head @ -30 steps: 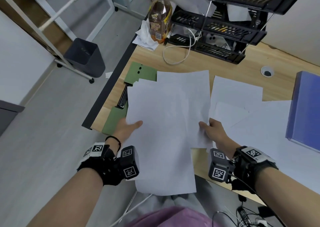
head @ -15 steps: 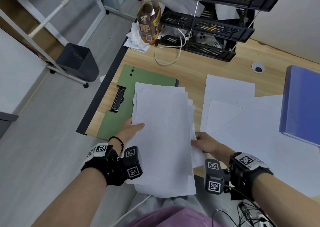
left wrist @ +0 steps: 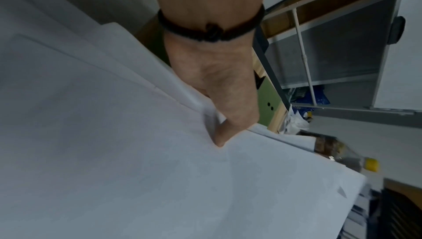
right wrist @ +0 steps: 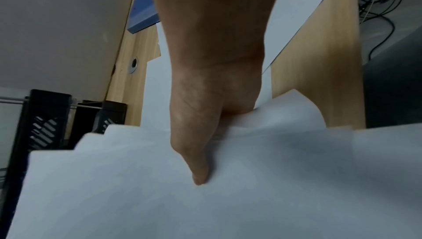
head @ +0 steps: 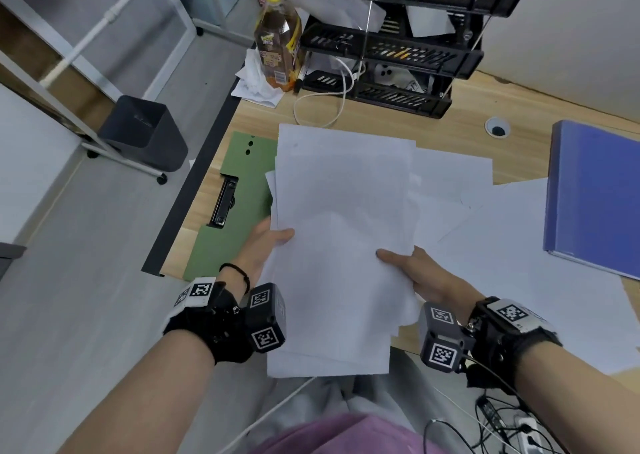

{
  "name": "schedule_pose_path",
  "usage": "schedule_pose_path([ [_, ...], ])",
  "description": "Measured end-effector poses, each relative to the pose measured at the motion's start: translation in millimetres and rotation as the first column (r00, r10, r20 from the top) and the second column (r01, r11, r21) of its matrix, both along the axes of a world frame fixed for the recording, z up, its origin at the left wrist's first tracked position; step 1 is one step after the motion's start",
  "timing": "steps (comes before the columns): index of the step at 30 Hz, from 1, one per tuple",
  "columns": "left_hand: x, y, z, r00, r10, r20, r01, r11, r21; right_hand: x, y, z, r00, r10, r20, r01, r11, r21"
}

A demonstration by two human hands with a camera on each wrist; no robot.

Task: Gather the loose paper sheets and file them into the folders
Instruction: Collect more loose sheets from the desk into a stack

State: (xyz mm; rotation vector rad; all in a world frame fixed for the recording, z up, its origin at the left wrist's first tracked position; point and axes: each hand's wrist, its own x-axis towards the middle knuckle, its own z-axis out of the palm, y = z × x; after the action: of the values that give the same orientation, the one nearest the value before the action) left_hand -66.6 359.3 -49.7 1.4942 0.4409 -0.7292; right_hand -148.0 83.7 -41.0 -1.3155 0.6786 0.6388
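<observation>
A stack of white paper sheets (head: 339, 239) is held above the desk's near edge. My left hand (head: 268, 242) pinches its left side, thumb on top (left wrist: 219, 134), the other fingers hidden beneath. My right hand (head: 405, 263) pinches the right side the same way, thumb on top (right wrist: 198, 170). The sheets are unevenly aligned. An open green folder (head: 239, 211) with a black clip (head: 223, 204) lies on the desk, partly under the stack. More loose sheets (head: 502, 246) lie on the right, and a blue folder (head: 595, 197) rests closed at the far right.
A black tiered tray rack (head: 391, 45) stands at the back of the wooden desk (head: 467, 114), with a drink bottle (head: 277, 38), crumpled tissue (head: 252, 83) and a white cable (head: 325, 107) beside it. A dark bin (head: 145, 131) stands on the floor to the left.
Both hands shifted the stack: it was drawn narrower and toward me half a second ago, and now its top reaches farther up the desk, covering more of the green folder.
</observation>
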Motion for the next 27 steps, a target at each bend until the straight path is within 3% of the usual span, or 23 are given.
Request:
schedule_pose_path([
  [4,14.5,-32.3,21.0,0.992,-0.040,0.121,0.040,0.999,0.004,6.3,-9.7,20.2,0.995,-0.032,0.092,0.042,0.994,-0.098],
  [12,43.0,-131.8,72.5,0.939,-0.107,0.327,0.153,0.981,-0.119,-6.0,-65.4,80.9,0.903,-0.309,0.298,0.380,0.899,-0.219],
  [17,39.5,-174.3,102.8,0.846,-0.192,0.497,0.288,0.950,-0.124,-38.5,-101.8,103.7,0.830,-0.374,0.413,0.491,0.842,-0.225],
  [20,34.8,-189.0,120.1,0.804,-0.180,0.566,0.317,0.936,-0.152,-49.7,-112.4,114.5,0.807,-0.385,0.449,0.522,0.820,-0.234],
  [27,20.5,-220.6,168.2,0.763,-0.105,0.638,0.339,0.905,-0.258,-45.2,-137.2,153.8,0.660,-0.416,0.626,0.663,0.715,-0.224],
])
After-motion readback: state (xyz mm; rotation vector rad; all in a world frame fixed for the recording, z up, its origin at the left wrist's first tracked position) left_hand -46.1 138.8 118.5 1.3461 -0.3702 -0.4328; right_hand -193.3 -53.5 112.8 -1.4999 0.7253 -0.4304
